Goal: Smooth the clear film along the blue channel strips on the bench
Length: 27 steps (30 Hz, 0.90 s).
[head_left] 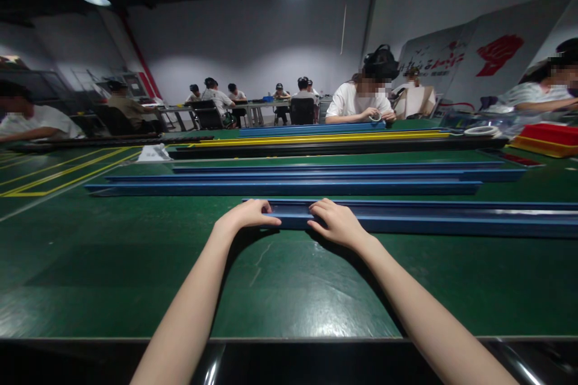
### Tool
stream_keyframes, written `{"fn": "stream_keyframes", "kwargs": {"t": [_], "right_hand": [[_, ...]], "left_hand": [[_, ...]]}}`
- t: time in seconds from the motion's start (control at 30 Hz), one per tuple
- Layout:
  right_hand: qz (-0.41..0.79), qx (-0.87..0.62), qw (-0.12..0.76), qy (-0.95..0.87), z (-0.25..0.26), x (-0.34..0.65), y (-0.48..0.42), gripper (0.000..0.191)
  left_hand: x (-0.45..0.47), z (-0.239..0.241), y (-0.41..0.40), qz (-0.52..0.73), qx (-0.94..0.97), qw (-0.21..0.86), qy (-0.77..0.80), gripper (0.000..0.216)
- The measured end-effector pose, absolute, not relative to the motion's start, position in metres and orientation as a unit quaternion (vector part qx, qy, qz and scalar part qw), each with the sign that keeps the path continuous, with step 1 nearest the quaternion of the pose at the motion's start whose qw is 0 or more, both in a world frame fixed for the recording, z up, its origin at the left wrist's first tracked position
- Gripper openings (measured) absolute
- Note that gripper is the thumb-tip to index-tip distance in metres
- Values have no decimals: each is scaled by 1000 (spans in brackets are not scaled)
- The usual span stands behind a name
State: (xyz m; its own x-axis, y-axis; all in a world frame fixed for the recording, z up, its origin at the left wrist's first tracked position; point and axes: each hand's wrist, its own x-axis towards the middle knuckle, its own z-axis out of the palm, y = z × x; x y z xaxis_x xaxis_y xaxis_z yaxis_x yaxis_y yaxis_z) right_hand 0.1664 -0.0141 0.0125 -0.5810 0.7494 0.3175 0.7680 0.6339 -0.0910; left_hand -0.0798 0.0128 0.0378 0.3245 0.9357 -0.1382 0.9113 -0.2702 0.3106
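Observation:
A long blue channel profile lies across the green table and runs out of view on the right. My left hand grips its left end, thumb on the near wall and fingers over the far side. A short way to the right, my right hand holds the same profile, thumb at the near wall and fingertips reaching inside the channel. A bare stretch of the channel shows between the two hands. Beyond it, several more blue profiles lie roughly parallel.
Farther back lie yellow strips and a black bar. A white crumpled piece sits at left. Red and yellow trays and a white coil are at right. A person works across the green table.

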Motion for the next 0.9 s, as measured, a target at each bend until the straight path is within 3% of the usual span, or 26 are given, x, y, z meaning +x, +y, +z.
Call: {"fn": "stream_keyframes", "kwargs": {"t": [0.13, 0.37, 0.9], "right_hand": [[-32, -431, 203, -878, 14, 159, -17, 33], [-56, -440, 94, -891, 14, 150, -19, 23], [-52, -438, 90, -893, 15, 153, -19, 23]], "left_hand": [[-82, 35, 15, 33, 794, 173, 581, 56], [-82, 36, 14, 26, 792, 178, 584, 58], [-90, 37, 18, 19, 777, 203, 595, 56]]}}
